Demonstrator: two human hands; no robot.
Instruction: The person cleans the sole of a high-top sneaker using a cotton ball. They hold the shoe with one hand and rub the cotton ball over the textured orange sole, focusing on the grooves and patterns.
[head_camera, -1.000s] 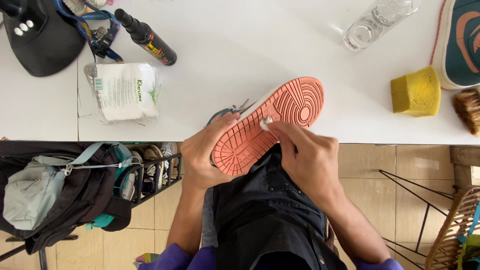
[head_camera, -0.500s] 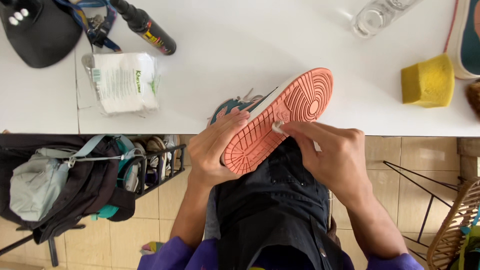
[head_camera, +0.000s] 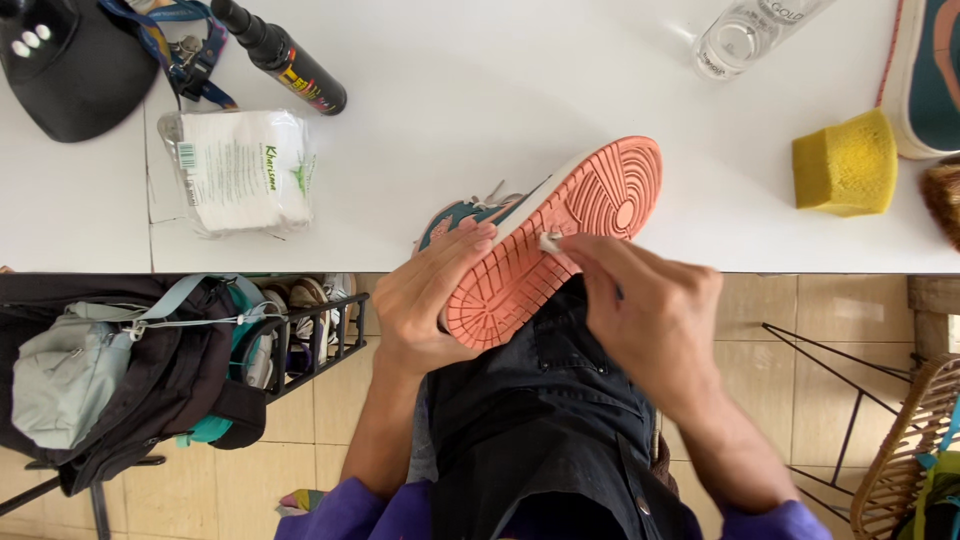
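My left hand (head_camera: 425, 305) grips the teal sneaker with its ridged salmon-pink rubber sole (head_camera: 555, 240) at the white table's near edge (head_camera: 800, 255); my right hand (head_camera: 650, 310) pinches a small white wipe (head_camera: 549, 241), best rubbed firmly along the grooves.

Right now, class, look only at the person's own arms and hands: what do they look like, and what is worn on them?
Both forearms are bare. The left hand and right hand wear no gloves, and no rings, watch or bracelets show. Purple sleeves are pushed up near the elbows, just visible at the bottom edge on both sides. A dark apron covers the lap between the arms.
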